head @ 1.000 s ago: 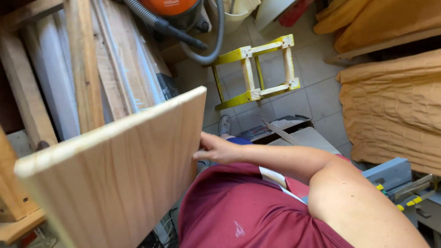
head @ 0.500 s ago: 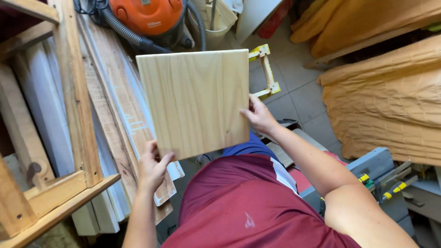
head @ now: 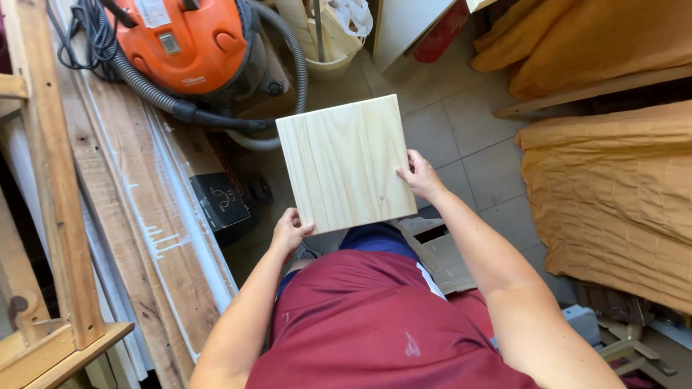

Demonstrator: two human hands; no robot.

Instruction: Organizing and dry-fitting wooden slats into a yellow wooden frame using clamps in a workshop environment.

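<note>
I hold the square pine board (head: 344,164) flat out before me, over the tiled floor (head: 468,144) beside the orange vacuum (head: 184,43). My left hand (head: 290,232) pinches its near corner and my right hand (head: 420,176) closes on the right edge, so its face stays clear to view.

Dark red shirt with small white flecks, blue trousers, bare forearms.

One black box (head: 218,202) with pale printed markings lies on the floor beside the leaning boards. One pale rectangular label (head: 153,11) sits atop the orange vacuum cleaner (head: 189,43).
</note>
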